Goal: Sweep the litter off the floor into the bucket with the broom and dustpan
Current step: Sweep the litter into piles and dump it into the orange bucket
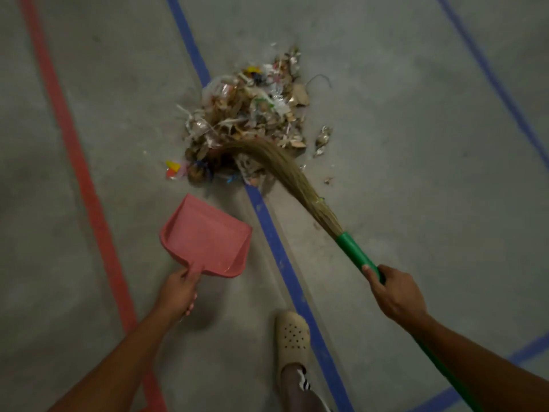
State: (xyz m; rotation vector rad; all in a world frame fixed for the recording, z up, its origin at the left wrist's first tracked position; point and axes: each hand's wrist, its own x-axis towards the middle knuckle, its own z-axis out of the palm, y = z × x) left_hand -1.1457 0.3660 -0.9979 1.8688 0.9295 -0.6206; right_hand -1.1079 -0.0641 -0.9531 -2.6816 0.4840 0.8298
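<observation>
Head view: left hand grasps the pink dustpan, mouth facing the litter pile just beyond; right-hand fingers wrap the green-handled broom, bristles bent into the pile, ready to drag it in. No bucket is visible.

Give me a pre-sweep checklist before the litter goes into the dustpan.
1. Grip of left hand on dustpan handle: ok.
2. Grip of right hand on broom handle: ok.
3. Contact of bristles with litter pile: ok, bent against its near side.
4. Dustpan mouth against pile: not ok, bare floor between them.
5. Strays gathered: not ok, a crumpled wrapper lies apart, right of the pile.
6. Where the bucket is: cannot tell, not in view.
</observation>
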